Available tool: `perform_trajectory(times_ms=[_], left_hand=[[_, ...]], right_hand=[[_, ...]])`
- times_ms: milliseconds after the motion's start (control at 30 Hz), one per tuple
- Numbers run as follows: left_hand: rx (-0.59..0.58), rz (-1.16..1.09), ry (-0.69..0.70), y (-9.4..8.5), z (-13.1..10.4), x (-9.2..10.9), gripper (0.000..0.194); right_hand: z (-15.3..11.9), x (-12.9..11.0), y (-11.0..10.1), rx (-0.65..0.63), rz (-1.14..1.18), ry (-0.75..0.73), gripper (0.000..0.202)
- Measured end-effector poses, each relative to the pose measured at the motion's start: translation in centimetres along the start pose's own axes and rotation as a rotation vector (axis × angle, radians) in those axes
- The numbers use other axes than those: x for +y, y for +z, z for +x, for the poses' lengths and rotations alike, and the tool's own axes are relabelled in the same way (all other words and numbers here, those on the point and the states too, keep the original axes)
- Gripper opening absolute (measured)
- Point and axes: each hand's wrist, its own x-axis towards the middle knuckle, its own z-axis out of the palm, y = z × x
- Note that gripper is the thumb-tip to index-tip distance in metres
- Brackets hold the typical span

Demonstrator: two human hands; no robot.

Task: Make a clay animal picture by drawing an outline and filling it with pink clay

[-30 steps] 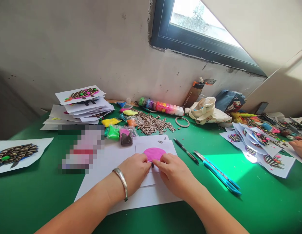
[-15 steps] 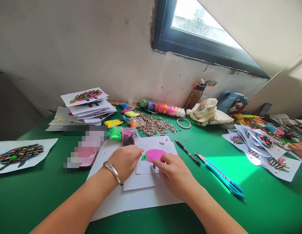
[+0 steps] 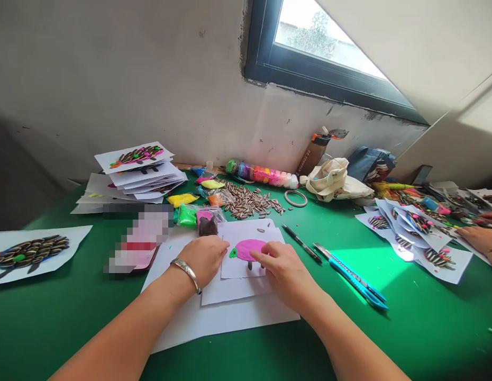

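A pink clay body [image 3: 246, 250] with a green clay head [image 3: 233, 253] and two dark legs lies on a small white sheet [image 3: 234, 271], which rests on larger white papers. At the left edge of this small sheet is my left hand [image 3: 200, 259], wearing a silver bangle; its fingers are bent and pressed together, and whatever they hold is hidden. My right hand [image 3: 283, 267] leans over the right end of the pink clay, fingers loosely bent and apart, fingertips beside the legs. A bag of dark clay [image 3: 208, 226] sits just beyond my left hand.
Behind lie loose sunflower seeds [image 3: 249, 201], bagged yellow clay [image 3: 182, 199] and green clay [image 3: 187, 216]. A pen [image 3: 301, 243] and blue cutter [image 3: 353, 278] lie right; a phone [image 3: 140, 254] and stacked seed pictures [image 3: 138, 174] left. Another person's hand [image 3: 480, 239] is far right.
My right hand has lifted slightly off the pink clay, its index finger shifting right, and a second dark leg now shows. My left hand stays at the sheet's edge. The view has shifted slightly.
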Motion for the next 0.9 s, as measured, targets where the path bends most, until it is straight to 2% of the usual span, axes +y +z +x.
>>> perform_trajectory(times_ms=[100,300,400,500,900], left_hand=[[-0.019,0.001,0.011,0.2,0.1,-0.1,0.029],[-0.032,-0.003,0.026,0.4,0.2,-0.1,0.03],[-0.036,-0.012,0.03,0.5,0.2,-0.1,0.029],[-0.033,-0.016,0.035,0.6,0.2,-0.1,0.029],[-0.023,-0.007,0.037,0.7,0.2,0.0,0.029]], right_hand=[[0.3,0.8,-0.8,0.018,-0.018,0.046,0.053],[1.4,0.1,-0.5,-0.083,-0.158,-0.106,0.043],[1.6,-0.3,0.1,-0.044,-0.15,-0.09,0.036],[1.6,-0.1,0.5,-0.006,-0.138,-0.091,0.04],[1.4,-0.1,0.6,-0.01,-0.102,-0.095,0.043]])
